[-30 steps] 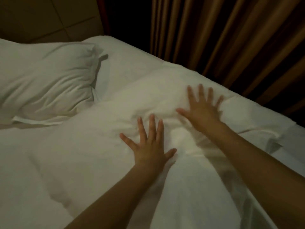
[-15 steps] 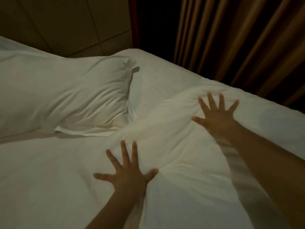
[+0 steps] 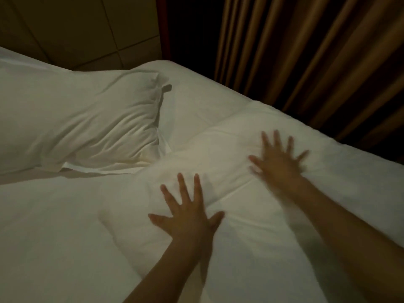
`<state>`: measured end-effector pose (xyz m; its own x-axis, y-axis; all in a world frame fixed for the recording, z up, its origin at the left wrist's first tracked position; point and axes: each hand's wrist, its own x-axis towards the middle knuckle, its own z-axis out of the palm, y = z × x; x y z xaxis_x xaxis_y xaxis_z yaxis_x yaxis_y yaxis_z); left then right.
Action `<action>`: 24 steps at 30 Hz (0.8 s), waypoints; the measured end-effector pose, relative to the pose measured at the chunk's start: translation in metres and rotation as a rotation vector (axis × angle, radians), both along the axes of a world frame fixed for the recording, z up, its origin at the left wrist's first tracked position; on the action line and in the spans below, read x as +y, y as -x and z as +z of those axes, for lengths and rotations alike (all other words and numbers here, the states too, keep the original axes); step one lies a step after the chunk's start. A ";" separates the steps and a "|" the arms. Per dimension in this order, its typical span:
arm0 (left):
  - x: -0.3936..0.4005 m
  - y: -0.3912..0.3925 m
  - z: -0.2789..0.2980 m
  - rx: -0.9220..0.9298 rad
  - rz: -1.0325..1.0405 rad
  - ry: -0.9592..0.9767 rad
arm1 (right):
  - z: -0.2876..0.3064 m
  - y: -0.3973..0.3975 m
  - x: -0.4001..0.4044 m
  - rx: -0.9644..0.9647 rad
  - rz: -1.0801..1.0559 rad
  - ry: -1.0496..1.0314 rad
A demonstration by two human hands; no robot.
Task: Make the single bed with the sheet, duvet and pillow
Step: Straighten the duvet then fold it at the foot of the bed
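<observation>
A white duvet (image 3: 251, 237) covers the near and right part of the bed, with a puffy fold at its top edge. My left hand (image 3: 188, 217) lies flat on it with fingers spread, pressing the fabric. My right hand (image 3: 278, 159), blurred, presses flat on the duvet further right and back, fingers spread too. A white pillow (image 3: 76, 123) lies at the head of the bed on the left. The white sheet (image 3: 196, 99) shows bare between the pillow and the duvet's top edge.
Brown pleated curtains (image 3: 306, 51) hang close behind the bed's far edge. A padded tan headboard wall (image 3: 76, 29) stands behind the pillow. The room is dim.
Both hands have slid over the duvet: the left hand moved right and forward, the right hand moved a little left toward it. A thicker fold has bunched up between and ahead of them.
</observation>
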<state>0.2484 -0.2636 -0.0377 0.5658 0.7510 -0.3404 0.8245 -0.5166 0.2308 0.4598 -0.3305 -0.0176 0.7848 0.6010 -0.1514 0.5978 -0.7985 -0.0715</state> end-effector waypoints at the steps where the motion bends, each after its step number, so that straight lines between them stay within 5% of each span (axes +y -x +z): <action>1: -0.014 -0.009 0.007 -0.047 -0.033 -0.003 | 0.002 0.017 0.002 -0.019 0.094 -0.001; 3: -0.051 -0.014 -0.004 -0.076 -0.118 0.098 | -0.007 0.032 -0.024 -0.005 0.163 0.097; 9: -0.116 0.023 -0.038 0.045 -0.203 0.151 | -0.018 -0.004 -0.163 0.073 -0.257 0.455; 13: -0.164 -0.007 0.003 -0.082 -0.295 0.166 | 0.014 0.002 -0.143 -0.110 -0.027 0.206; 15: -0.203 -0.005 -0.009 -0.207 -0.358 0.147 | 0.002 0.010 -0.170 -0.105 0.072 0.272; 19: -0.271 0.028 -0.050 -0.354 -0.541 -0.238 | -0.006 0.007 -0.264 0.112 -0.548 0.395; 21: -0.282 0.048 -0.054 -0.296 -0.690 -0.203 | 0.007 0.021 -0.271 0.061 -0.437 0.418; 24: -0.281 0.039 -0.008 -0.124 -0.776 0.091 | 0.024 0.058 -0.260 0.075 -0.243 0.311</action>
